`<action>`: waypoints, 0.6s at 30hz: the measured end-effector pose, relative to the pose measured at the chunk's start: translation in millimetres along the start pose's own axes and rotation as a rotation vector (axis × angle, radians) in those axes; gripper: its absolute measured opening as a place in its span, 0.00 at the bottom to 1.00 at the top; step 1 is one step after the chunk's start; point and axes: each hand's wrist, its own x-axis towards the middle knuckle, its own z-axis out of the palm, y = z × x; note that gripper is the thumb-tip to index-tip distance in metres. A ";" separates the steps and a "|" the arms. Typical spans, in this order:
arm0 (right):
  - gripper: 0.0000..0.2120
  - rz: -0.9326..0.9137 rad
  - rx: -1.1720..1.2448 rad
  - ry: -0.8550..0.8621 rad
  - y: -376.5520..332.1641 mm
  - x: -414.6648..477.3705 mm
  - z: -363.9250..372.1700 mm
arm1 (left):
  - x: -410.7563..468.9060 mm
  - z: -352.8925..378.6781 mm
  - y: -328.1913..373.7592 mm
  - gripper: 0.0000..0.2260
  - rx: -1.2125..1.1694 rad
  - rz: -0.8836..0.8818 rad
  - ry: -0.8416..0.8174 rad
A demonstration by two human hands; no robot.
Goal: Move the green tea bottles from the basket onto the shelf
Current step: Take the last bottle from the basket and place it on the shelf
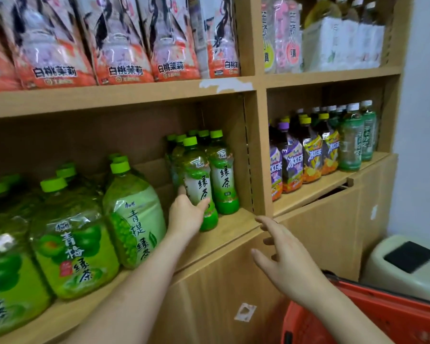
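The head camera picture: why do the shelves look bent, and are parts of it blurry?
Head view: the wide-angle lens bows the shelf edges; the large bottles at far left and the right hand are smeared, while the green tea bottle gripped by the left hand reads fairly sharp; glare glints on the top-row wrappers.

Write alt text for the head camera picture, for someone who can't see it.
A person's left hand grips a small green tea bottle standing on a wooden shelf beside other bottles like it. The right hand hangs open and empty above a red basket. Large green tea bottles fill the shelf's left side.
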 end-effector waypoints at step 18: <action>0.32 0.074 -0.201 -0.127 -0.4 101.8 69.2 | 11.8 22.4 -23.1 0.24 0.254 0.006 -0.024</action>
